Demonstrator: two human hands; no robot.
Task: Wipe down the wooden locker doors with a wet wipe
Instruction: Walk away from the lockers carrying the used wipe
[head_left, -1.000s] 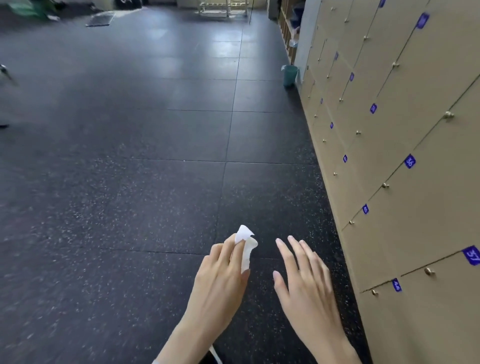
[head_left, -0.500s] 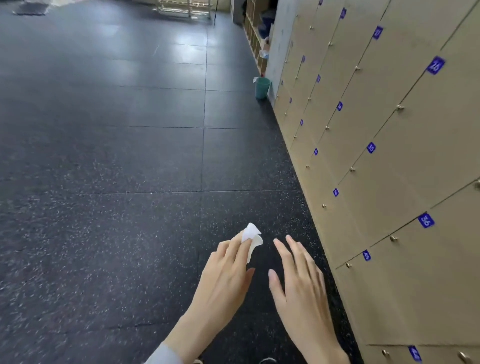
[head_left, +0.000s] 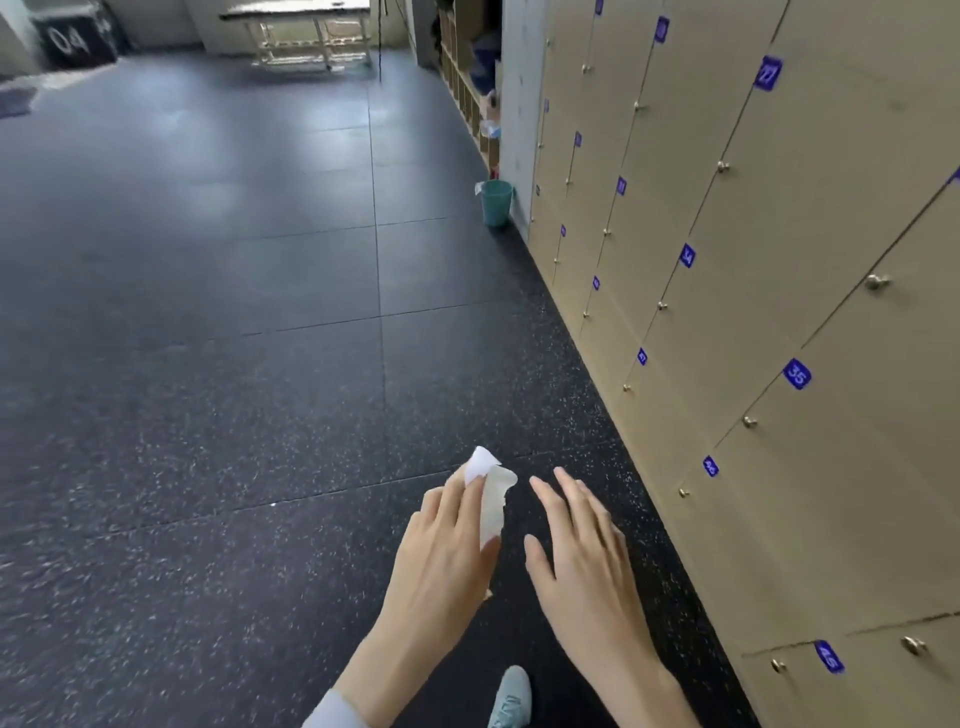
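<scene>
We see left hand (head_left: 441, 551) palm-down, pinching crumpled white wet wipe (head_left: 491, 493); right hand (head_left: 582, 566) beside it, fingers straight, empty, apart from tan wooden locker doors (head_left: 779, 291)

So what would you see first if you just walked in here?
First the two hands low in the middle: the left hand pinches a white wet wipe, and the right hand is spread flat and holds nothing. Then the long wall of wooden locker doors with blue number tags along the right, and a teal bin on the dark floor at its far end.
</scene>
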